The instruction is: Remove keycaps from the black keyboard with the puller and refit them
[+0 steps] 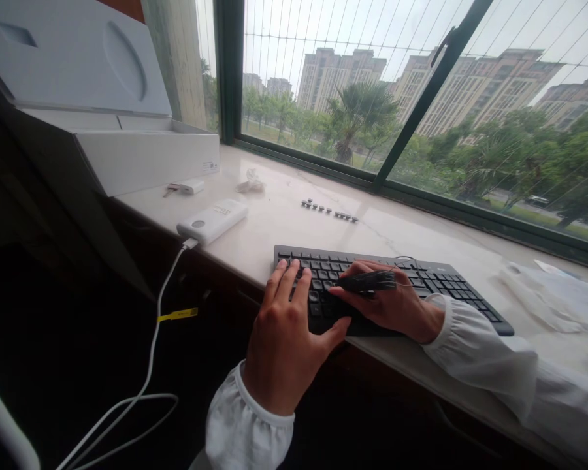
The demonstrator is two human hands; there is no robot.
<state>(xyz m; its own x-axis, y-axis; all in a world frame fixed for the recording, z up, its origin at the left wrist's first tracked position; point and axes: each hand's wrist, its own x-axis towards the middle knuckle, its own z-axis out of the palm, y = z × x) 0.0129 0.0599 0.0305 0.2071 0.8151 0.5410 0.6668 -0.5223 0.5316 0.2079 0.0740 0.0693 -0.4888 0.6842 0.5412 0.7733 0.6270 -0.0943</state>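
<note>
A black keyboard (463, 287) lies at the front edge of the sill-like counter. My left hand (287, 326) rests on its left part, fingers stretched over the keys and thumb out to the side. In my right hand (396, 303) is a dark keycap puller (367, 282), with thin wire loops sticking out at its right end. The puller's left tip points down at the keys near the middle; whether it touches one is hard to tell. Beyond the keyboard, several small dark keycaps (328, 210) lie in a loose row.
Left of the keyboard sits a white power bank (213, 220), its white cable (159, 307) hanging off the edge. An open white box (147, 160) stands at the far left. Crumpled plastic (251, 183) lies near the window (318, 153). Papers (553, 297) lie at the right.
</note>
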